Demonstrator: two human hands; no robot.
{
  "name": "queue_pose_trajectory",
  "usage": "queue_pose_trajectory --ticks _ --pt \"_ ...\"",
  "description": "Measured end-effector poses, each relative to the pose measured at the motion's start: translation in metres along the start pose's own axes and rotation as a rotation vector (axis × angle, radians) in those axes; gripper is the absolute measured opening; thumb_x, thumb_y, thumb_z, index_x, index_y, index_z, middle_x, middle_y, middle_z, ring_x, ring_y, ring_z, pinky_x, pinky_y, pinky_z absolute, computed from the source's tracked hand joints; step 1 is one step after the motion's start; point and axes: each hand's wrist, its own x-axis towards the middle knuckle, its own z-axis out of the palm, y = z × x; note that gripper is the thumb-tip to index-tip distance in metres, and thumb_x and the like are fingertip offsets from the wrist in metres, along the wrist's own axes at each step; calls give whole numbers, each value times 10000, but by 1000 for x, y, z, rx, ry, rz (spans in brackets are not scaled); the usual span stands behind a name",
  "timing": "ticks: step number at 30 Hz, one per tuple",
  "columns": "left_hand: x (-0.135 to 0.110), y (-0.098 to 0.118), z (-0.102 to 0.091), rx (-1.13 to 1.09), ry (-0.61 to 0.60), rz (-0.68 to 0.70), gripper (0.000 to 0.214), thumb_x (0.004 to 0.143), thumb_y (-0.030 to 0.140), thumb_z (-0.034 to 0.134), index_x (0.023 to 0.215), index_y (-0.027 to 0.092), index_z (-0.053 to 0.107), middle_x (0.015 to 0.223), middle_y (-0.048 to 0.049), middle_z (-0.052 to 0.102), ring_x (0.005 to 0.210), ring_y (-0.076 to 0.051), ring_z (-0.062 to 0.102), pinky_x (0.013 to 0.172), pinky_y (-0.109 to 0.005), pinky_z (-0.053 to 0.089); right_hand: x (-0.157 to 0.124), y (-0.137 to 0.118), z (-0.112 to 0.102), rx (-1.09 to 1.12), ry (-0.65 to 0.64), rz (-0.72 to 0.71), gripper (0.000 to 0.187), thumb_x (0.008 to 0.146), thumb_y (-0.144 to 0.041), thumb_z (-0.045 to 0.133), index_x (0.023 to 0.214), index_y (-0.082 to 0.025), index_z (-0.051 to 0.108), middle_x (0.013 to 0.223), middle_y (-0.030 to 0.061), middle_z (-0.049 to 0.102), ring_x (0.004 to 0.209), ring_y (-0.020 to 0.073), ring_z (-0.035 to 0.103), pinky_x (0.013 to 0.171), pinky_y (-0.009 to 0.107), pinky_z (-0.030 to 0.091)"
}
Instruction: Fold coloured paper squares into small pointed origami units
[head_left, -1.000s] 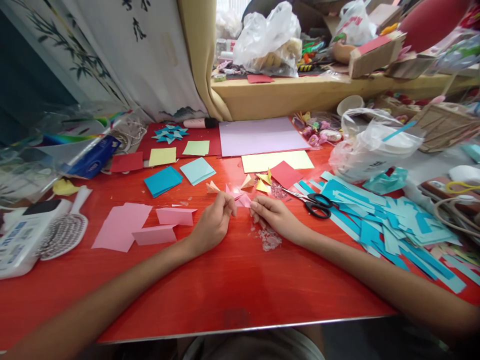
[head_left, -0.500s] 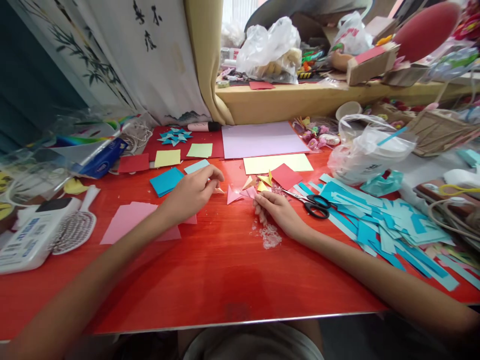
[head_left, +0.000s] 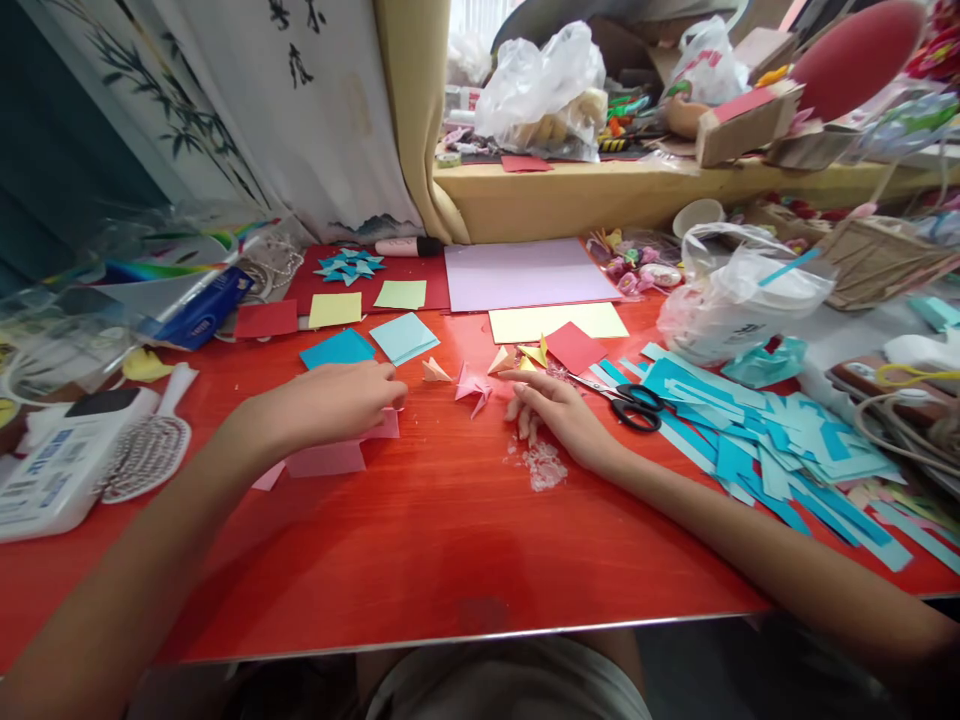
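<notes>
My left hand (head_left: 330, 400) lies palm down on a stack of pink paper rectangles (head_left: 330, 458), fingers curled over the top sheet's far edge. My right hand (head_left: 551, 408) rests on the red table (head_left: 450, 540) with fingers stretched out and nothing in them. Just left of its fingertips sits a folded pink paper shape (head_left: 472, 385). Small folded peach and yellow pieces (head_left: 525, 357) lie just beyond it. Black-handled scissors (head_left: 630, 405) lie right beside my right hand.
Blue (head_left: 339, 349), light blue (head_left: 403, 337), yellow (head_left: 334, 309) and red (head_left: 574, 347) paper squares lie further back. A heap of blue paper strips (head_left: 757, 440) covers the right side. A calculator (head_left: 56, 462) and a hairbrush (head_left: 146, 450) sit at left. A plastic bag (head_left: 742, 290) stands at back right.
My left hand let go of the folded pink shape, swung left and came down on the pink paper stack. My right hand released the shape too and flattened on the table.
</notes>
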Motion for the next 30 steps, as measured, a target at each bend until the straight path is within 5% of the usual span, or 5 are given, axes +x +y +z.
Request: queue_pose_trajectory --ticks 3,6,11,16,30 --pt "4 8 -5 220 -190 2 162 731 195 538 572 216 568 613 -25 560 499 -145 428 496 -265 233 -1 0 0 -11 -22 -27 279 883 -302 440 1111 -163 524 666 -15 574 462 80 521 445 219 426" --pt "8 22 -11 205 -2 9 180 805 226 469 682 223 600 661 -14 593 545 -149 457 535 -265 271 -5 -1 0 -39 -47 -80 280 890 -347 436 1107 -185 511 693 -17 565 460 78 503 453 225 408" --pt "17 52 8 -402 84 9 233 864 337 426 904 206 614 832 -12 633 697 -138 555 628 -249 406 -11 -4 2 -208 -199 -151 372 839 -390 535 1152 -192 499 709 -21 554 514 80 505 497 214 405" --pt "25 62 48 -703 47 -66 278 871 306 409 1033 193 605 951 -36 641 763 -141 580 674 -269 459 -13 -7 2 -351 -265 -131 269 869 -400 475 855 -149 571 635 -7 556 517 81 483 497 206 378" --pt "20 63 70 -501 -57 -12 647 825 433 496 1403 236 283 1412 -90 402 1258 -274 426 1016 -427 367 -11 -3 0 -314 -232 -146 289 874 -404 472 726 -163 525 607 -18 539 506 83 487 509 216 381"
